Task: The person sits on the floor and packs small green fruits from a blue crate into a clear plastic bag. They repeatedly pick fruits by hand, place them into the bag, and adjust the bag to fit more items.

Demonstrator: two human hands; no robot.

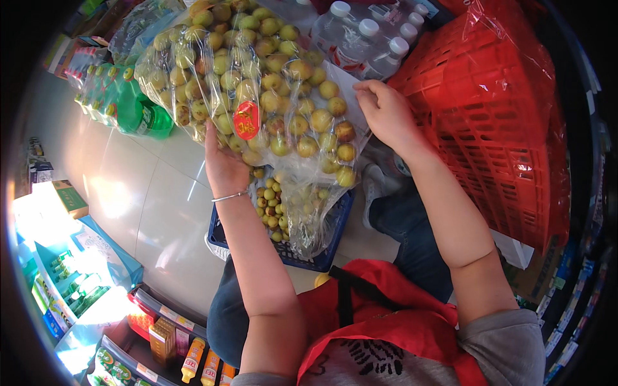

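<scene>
A large clear plastic bag of green-brown jujubes (270, 82) with a red oval sticker fills the upper middle of the head view. My left hand (224, 161) is under the bag's lower left side; part of the hand is hidden by the bag, so its grip cannot be made out. My right hand (386, 113) is at the right of the bag, fingers bent beside a white sheet or board (345, 91). Beneath the bag, a blue plastic basket (309, 263) holds more jujubes (273, 207), partly covered by the loose end of clear plastic.
A red plastic crate (502, 144) wrapped in film stands at the right. Bottles with white caps (362, 48) are at the top. Shrink-wrapped green bottles (130, 106) stand on the tiled floor (164, 202) at left. Shelves with orange bottles (193, 359) are at lower left.
</scene>
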